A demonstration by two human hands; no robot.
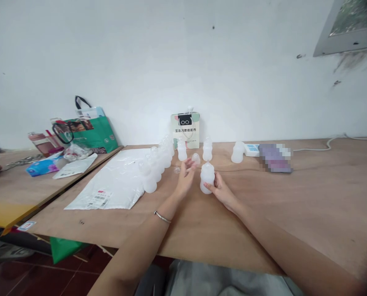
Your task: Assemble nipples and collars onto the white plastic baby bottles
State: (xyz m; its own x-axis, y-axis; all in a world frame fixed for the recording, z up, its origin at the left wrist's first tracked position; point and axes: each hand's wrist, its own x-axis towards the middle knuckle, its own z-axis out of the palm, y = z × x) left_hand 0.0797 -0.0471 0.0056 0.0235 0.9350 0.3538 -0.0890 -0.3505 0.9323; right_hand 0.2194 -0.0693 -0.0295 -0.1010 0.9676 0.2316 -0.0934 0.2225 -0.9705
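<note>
My right hand (223, 190) is wrapped round a translucent white bottle (207, 177) with a rounded, waisted body, which stands upright at the table. To its left, my left hand (187, 174) has its fingertips at a clear dome-shaped cap (196, 158) and appears to pinch it. Another small clear cap (177, 169) lies on the table just left of that hand. Behind my hands stand two similar bottles, one at the left (182, 149) and one at the right (207, 149). A row of several capped bottles (150, 181) runs back along my left side.
A white plastic mailer (112, 176) lies flat left of the row. A paper bag (185, 142) stands against the wall. At right are a lone bottle (237, 152), a white box (252, 149), a blurred purple item (275, 158) and a cable (313, 149). A green bag (101, 133) sits far left.
</note>
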